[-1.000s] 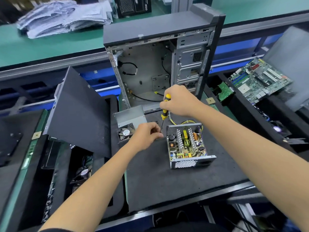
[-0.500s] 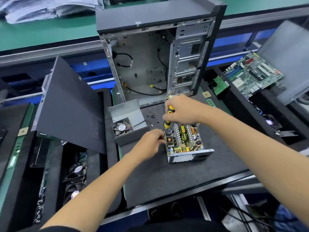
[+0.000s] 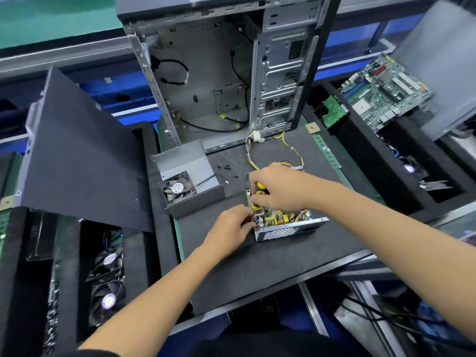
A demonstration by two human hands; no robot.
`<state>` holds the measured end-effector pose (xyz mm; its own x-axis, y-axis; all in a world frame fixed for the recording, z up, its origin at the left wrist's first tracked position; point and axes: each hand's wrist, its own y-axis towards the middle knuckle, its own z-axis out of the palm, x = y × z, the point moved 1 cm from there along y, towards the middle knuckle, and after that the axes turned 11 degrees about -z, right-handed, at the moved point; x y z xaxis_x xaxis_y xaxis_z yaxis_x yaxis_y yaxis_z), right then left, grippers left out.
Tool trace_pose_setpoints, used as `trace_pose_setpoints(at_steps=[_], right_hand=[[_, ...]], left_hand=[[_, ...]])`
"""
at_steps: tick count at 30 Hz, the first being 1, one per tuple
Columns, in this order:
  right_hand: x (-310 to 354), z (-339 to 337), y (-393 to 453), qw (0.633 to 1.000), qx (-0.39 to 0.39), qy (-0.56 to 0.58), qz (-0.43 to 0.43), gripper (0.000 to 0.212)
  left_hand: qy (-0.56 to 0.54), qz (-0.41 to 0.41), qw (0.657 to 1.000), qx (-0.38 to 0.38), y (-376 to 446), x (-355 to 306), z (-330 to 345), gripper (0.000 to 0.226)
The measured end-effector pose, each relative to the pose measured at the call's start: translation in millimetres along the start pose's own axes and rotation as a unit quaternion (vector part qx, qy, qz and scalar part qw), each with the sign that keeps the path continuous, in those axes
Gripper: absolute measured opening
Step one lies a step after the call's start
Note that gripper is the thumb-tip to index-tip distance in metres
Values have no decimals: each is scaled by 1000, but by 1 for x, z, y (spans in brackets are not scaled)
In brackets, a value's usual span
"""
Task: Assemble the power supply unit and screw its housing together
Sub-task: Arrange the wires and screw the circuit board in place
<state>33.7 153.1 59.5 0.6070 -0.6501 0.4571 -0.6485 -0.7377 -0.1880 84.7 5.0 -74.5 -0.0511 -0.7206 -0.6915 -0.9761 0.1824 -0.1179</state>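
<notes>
Metal power supply (image 3: 288, 229) under right hand (image 3: 280, 188).

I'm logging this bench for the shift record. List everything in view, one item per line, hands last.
power supply base: 1, silver, open, circuit board showing, middle of the black mat
power supply cover: 1, silver with a fan, left of the base
wire bundle: 1, yellow and black, behind the base
loose screws: a few, black, on the mat by the cover
screwdriver: 1, yellow and black handle, over the base's left rear corner
computer case: 1, grey, open, upright behind the mat
side panel: 1, dark grey, leaning at left
motherboard: 1, green, right tray
fans: at least 2, black, lower left tray
left hand: pinching at the base's left edge
right hand: gripping the screwdriver
</notes>
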Motion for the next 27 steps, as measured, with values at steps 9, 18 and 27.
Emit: trace_pose_setpoints(at_steps=[9,18,27], right_hand=[[-1,3,2,1000,18,-9,-13,12],[-6,10,4,999,36,-10,-19,13],[-12,14,2,999,34,-17,-17,16]], left_hand=[[-44,-64,997,2,-5,-2,13,17],[-101,-63,993,7,-7,6,14,26],[-120,-58,991,17,-7,13,17,23]])
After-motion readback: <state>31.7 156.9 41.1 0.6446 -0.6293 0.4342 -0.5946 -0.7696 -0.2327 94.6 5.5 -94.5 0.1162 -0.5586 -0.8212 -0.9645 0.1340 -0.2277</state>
